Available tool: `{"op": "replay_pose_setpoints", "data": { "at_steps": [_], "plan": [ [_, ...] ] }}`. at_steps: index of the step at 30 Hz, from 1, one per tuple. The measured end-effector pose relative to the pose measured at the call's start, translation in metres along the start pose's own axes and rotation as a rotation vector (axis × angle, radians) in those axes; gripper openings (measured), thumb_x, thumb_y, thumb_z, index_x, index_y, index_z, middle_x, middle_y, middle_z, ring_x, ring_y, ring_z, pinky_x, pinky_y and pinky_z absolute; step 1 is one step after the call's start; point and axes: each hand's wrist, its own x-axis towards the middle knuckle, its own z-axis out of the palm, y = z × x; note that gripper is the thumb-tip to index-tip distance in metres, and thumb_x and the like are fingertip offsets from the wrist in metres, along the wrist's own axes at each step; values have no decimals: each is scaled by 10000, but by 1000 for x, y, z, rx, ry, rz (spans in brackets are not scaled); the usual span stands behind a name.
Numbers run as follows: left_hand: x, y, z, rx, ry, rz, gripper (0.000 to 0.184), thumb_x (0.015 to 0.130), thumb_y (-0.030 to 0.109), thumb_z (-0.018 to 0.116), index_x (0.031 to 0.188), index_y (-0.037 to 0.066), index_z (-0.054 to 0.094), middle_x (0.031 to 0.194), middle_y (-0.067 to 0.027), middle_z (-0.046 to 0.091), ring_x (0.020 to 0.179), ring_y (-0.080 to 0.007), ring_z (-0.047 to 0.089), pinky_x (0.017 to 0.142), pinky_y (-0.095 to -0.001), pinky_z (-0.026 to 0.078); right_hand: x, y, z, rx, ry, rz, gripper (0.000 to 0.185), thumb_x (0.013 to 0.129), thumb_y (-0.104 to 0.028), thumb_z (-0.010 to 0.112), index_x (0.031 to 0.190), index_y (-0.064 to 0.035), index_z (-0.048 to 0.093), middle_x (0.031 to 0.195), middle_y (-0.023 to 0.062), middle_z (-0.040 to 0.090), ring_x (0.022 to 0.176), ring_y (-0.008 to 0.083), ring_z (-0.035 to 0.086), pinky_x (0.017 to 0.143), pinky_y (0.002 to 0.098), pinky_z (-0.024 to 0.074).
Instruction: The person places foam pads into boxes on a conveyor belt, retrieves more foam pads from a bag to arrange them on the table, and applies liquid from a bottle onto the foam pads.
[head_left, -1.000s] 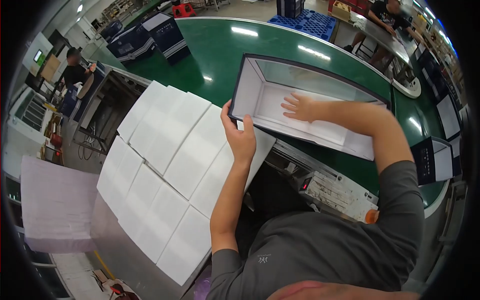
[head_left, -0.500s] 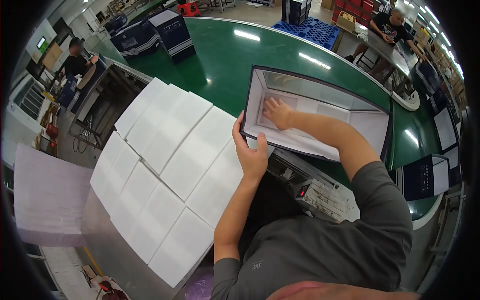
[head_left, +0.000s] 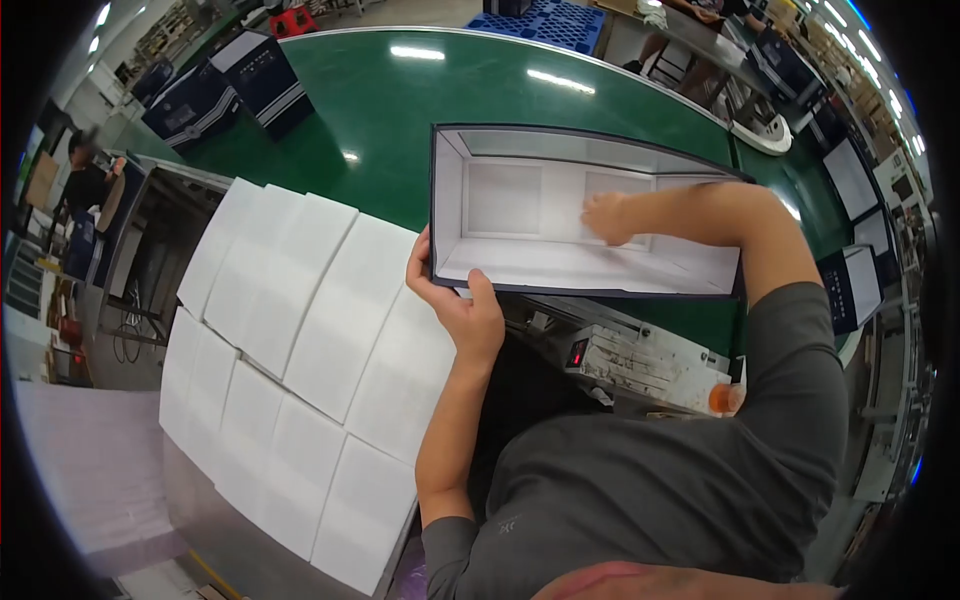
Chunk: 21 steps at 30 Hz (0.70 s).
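Observation:
An open box (head_left: 500, 253), dark outside and white inside, lies on the green table with its opening towards me. A clear panel forms its far side. My left hand (head_left: 462, 306) grips the box's near left corner, thumb on the near edge and fingers round the left side. Inside the box, my right hand (head_left: 608, 217) is over the white bottom, right of the middle; motion smears its fingers. White foam sheets (head_left: 290, 350) lie in overlapping rows to the left of my left hand.
Dark blue boxes (head_left: 262, 82) stand on the green table (head_left: 370, 120) at the far left. More boxes (head_left: 850, 285) are at the right. A person (head_left: 88, 180) sits at the left, another (head_left: 700, 12) at the back. A grey machine (head_left: 640, 368) lies below the box.
My right hand has moved from the left end of the box bottom back towards the right. My left hand keeps its hold on the corner. The whole view has shifted.

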Motion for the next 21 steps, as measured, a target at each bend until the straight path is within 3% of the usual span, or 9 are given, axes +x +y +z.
{"op": "replay_pose_setpoints", "data": {
  "at_steps": [4, 8, 12, 16, 20, 21],
  "plan": [
    [-4, -2, -2, -17, 23, -4, 614, 813, 6, 494, 1393, -14, 295, 1469, -236, 341, 1341, -363, 368, 1173, -458, 253, -40, 13, 29, -197, 143, 76, 551, 815, -323, 764, 1244, -29, 582, 1267, 195, 562, 1078, 336, 580, 866, 447, 528],
    [-5, 4, 7, 0, -10, 35, 614, 813, 4, 500, 1391, -5, 294, 1464, -234, 344, 1339, -360, 366, 1169, -462, 258, -49, 24, 26, -95, -173, 68, 539, 808, -323, 769, 1232, -37, 597, 1266, 196, 563, 1089, 339, 578, 861, 439, 521],
    [-5, 4, 12, -17, -72, 30, 623, 817, 11, 513, 1396, -4, 285, 1464, -236, 343, 1337, -358, 366, 1165, -462, 262, -43, 37, 81, -175, -48, 124, 528, 812, -323, 758, 1229, -37, 606, 1243, 192, 579, 1085, 339, 581, 848, 439, 523],
    [-12, 1, 19, -27, -51, 67, 628, 818, 18, 529, 1395, -7, 283, 1467, -241, 340, 1333, -358, 369, 1163, -458, 265, -45, 47, 59, -96, -31, 56, 445, 827, -229, 713, 1208, -26, 605, 1225, 176, 586, 1092, 338, 581, 869, 442, 528],
    [-18, 1, 21, -26, -43, 92, 632, 818, 24, 542, 1394, -12, 284, 1472, -246, 337, 1328, -358, 373, 1162, -453, 269, -19, 7, 10, 65, 647, -176, 327, 885, -245, 641, 1130, -64, 522, 1162, 144, 602, 1052, 315, 605, 865, 443, 543],
    [-19, 1, 20, -17, -45, 86, 634, 818, 25, 544, 1394, -13, 283, 1474, -248, 335, 1326, -358, 374, 1161, -451, 270, -8, -6, -1, 67, 651, -180, 327, 885, -245, 641, 1130, -64, 522, 1162, 144, 602, 1052, 315, 605, 865, 443, 543]
  ]
}}
